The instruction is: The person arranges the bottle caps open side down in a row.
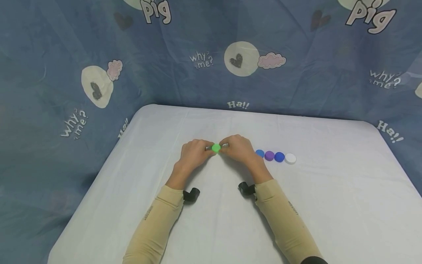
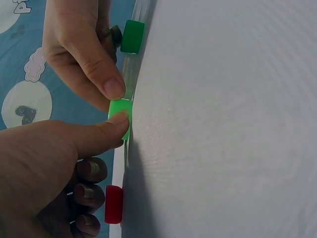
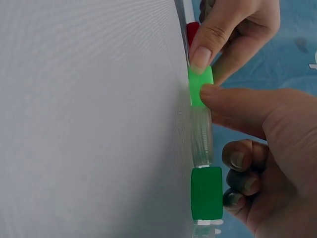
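Note:
A round light green cap [image 1: 215, 148] sits on the white table between both hands. My left hand [image 1: 194, 154] pinches its left side, thumb on the near face. From the right, my right hand [image 1: 240, 148] also grips this cap by thumb and fingertip. In the right wrist view, a clear ribbed piece [image 3: 202, 136] lies between the light green cap and a dark green cap [image 3: 206, 193]. A red cap [image 2: 114, 204] shows near the left hand's curled fingers in the left wrist view. Fingers partly cover the light green cap.
To the right of the right hand, a blue cap [image 1: 259, 153], a purple cap [image 1: 269, 156], a dark blue cap [image 1: 279, 157] and a white cap [image 1: 290, 158] stand in a row. Behind the white-covered table [image 1: 329, 205] hangs a blue printed cloth [image 1: 184, 84].

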The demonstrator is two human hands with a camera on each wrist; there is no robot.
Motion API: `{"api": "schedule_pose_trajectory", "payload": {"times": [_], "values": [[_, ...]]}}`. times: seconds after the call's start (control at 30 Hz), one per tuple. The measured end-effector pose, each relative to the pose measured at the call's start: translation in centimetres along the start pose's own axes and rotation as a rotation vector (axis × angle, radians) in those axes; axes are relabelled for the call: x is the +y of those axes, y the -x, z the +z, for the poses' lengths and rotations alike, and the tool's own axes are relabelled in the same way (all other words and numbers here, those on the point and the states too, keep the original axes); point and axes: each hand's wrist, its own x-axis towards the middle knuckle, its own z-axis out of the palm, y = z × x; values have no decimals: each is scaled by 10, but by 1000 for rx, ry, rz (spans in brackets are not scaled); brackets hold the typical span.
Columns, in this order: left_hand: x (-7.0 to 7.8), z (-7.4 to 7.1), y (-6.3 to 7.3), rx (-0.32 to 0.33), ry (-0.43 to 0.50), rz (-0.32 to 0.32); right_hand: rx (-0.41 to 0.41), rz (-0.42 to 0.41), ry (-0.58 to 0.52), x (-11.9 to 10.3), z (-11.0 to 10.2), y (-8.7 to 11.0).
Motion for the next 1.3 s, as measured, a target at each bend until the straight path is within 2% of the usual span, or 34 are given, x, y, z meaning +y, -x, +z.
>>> {"api": "schedule_pose_trajectory", "payload": {"times": [0.3, 0.6, 0.97, 1.17, 1.3], "values": [[1, 0, 1, 1, -3, -4, 1, 10, 9, 0, 1, 0], [-2, -6, 3, -9, 1, -45, -4, 34, 13, -1, 2, -2], [-17, -19, 7, 8, 14, -104, -10, 16, 8, -8, 4, -5], [-23, -23, 10, -11, 26, -119, -18, 18, 7, -12, 6, -6], [-28, -24, 12, 1, 23, -129, -28, 16, 9, -15, 7, -7]]}}
